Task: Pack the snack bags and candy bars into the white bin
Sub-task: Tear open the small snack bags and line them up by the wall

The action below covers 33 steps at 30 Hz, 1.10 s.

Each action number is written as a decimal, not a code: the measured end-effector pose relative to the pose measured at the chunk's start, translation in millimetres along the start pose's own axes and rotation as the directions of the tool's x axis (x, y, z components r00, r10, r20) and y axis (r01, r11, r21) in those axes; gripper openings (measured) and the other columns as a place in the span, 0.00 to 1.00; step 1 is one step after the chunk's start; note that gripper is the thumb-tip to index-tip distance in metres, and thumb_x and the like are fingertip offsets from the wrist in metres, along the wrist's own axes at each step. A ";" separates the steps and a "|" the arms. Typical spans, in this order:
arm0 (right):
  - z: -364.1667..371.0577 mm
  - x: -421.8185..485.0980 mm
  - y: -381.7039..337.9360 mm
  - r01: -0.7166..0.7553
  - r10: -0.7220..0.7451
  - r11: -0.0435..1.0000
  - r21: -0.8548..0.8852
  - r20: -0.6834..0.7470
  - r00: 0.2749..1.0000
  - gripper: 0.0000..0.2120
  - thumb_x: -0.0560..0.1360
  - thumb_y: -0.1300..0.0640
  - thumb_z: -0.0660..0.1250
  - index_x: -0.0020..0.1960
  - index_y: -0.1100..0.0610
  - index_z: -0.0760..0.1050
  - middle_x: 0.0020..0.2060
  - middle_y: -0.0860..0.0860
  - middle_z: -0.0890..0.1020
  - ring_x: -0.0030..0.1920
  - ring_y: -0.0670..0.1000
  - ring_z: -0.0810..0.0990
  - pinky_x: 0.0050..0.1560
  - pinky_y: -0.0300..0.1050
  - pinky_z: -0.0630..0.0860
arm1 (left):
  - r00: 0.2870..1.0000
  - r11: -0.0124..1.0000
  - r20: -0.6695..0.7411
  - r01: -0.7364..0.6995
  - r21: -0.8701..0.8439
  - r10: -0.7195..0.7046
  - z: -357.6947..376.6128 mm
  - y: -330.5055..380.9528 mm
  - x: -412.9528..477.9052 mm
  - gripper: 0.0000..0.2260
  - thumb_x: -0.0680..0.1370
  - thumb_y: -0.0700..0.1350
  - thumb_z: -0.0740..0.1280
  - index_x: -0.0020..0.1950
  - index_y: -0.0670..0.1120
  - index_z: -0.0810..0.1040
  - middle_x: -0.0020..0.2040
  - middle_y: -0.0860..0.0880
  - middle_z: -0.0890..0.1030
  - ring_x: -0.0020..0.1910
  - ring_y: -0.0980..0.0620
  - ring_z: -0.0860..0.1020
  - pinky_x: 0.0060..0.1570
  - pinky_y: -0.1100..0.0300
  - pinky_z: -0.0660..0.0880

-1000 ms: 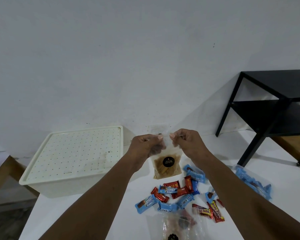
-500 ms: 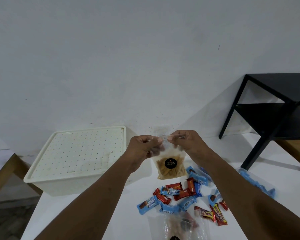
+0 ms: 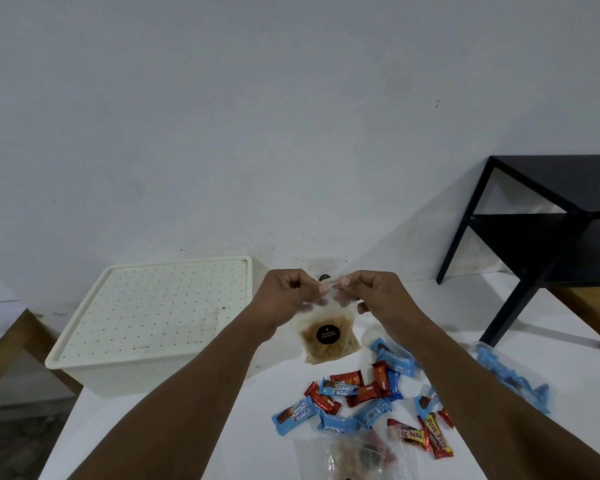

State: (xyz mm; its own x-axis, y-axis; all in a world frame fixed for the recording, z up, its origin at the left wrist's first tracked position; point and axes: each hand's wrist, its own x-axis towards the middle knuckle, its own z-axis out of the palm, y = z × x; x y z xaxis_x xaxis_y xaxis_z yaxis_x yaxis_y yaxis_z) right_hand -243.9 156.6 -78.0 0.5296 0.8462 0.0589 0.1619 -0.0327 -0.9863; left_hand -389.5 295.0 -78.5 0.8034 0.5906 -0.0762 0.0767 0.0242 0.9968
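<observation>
Pinching the top edge of the snack bag, left hand and right hand hold it, seemingly off the desk; white bin at nine o'clock, candy bars at six.

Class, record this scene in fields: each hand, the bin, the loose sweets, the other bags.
Left hand: pinches top of clear snack bag
Right hand: pinches the same top edge
Snack bag: held above white table, brown sticks, black label
White bin: lid on, left of hands
Candy bars: blue and red, loose on the table
Other bags: clear bag at near edge; bag of blue bars at right
</observation>
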 end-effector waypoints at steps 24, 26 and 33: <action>2.8 5.8 26.3 -0.249 0.268 0.961 0.118 -0.187 0.945 0.09 0.74 0.60 0.71 0.54 0.57 0.79 0.40 0.56 0.86 0.38 0.50 0.84 0.37 0.44 0.76 | 0.988 0.991 -0.081 0.133 -0.004 -0.133 38.1 -37.8 7.1 0.08 0.77 0.45 0.71 0.46 0.40 0.86 0.44 0.41 0.87 0.40 0.48 0.82 0.41 0.58 0.78; -2.4 9.5 32.0 -0.270 0.303 0.944 0.187 -0.177 0.936 0.11 0.74 0.64 0.68 0.56 0.56 0.79 0.39 0.57 0.84 0.39 0.51 0.83 0.39 0.45 0.76 | 0.987 0.991 -0.095 0.131 0.002 -0.131 42.5 -40.9 13.2 0.09 0.79 0.45 0.70 0.45 0.40 0.86 0.44 0.39 0.86 0.41 0.46 0.82 0.42 0.57 0.79; -30.1 26.5 47.5 -0.292 0.358 0.912 0.287 -0.212 0.909 0.14 0.72 0.66 0.62 0.53 0.55 0.80 0.36 0.56 0.80 0.40 0.52 0.79 0.39 0.47 0.74 | 0.988 0.993 -0.118 0.105 0.047 -0.099 73.3 -41.9 36.8 0.12 0.81 0.44 0.66 0.42 0.40 0.81 0.40 0.43 0.85 0.40 0.47 0.83 0.37 0.62 0.80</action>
State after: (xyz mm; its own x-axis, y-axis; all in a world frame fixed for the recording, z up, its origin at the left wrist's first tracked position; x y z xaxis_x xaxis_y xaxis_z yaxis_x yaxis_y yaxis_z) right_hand -197.2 161.4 -118.6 0.7162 0.6447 -0.2672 -0.2464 -0.1245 -0.9611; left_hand -319.9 256.6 -124.9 0.7163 0.6766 -0.1709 0.1883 0.0484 0.9809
